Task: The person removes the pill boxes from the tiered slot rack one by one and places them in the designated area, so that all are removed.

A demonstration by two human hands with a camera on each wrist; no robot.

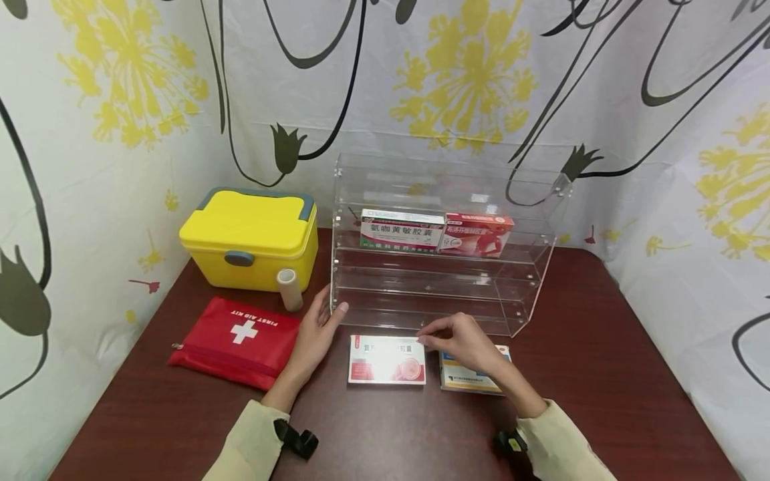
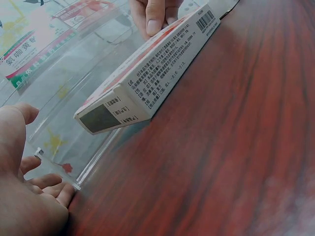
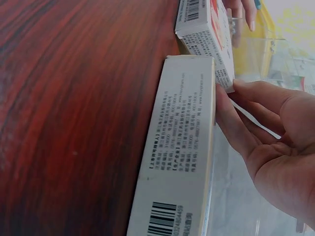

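A clear acrylic shelf rack (image 1: 421,312) stands on the table. My left hand (image 1: 315,331) grips its left side panel, thumb in front and fingers on the outer side. My right hand (image 1: 466,339) pinches the upper right corner of a white and red medicine box (image 1: 387,361) in front of the rack. In the left wrist view, that box (image 2: 162,69) shows its printed long side and one end. Under my right wrist lies a white, blue and yellow medicine box (image 1: 472,381), partly covered in the head view; its printed side (image 3: 177,132) faces the right wrist camera.
On the rack stand a white and green capsule box (image 1: 402,232) and a red box (image 1: 477,235). To the left are a yellow lidded case (image 1: 249,230), a pale roll (image 1: 289,290) upright before it, and a red first aid pouch (image 1: 237,342). Patterned cloth surrounds the table.
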